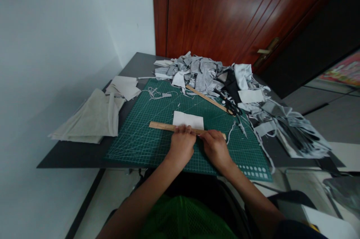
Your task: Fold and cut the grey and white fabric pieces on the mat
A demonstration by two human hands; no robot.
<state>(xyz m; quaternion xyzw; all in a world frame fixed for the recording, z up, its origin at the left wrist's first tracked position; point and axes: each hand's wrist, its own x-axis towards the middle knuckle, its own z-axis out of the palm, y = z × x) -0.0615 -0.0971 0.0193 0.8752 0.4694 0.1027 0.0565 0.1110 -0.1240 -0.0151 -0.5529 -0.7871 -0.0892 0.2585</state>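
A white fabric rectangle [188, 120] lies flat on the green cutting mat [146, 119], with a wooden ruler [161, 126] across its near edge. My left hand [182, 141] is closed, its bent fingers pressing the ruler down on the fabric. Just to the right, my right hand [216, 147] is closed in a pinch at the ruler's near edge. Whatever is between those fingertips is too small to make out. The ruler's right end shows beyond my right hand.
Grey and white fabric scraps [202, 70] are heaped at the back. A second wooden ruler [208, 98] and black scissors [233, 108] lie on the mat. Folded pale cloth [92, 119] is at the left, stacked grey fabric [300, 134] at the right. Loose cords [154, 93] lie about.
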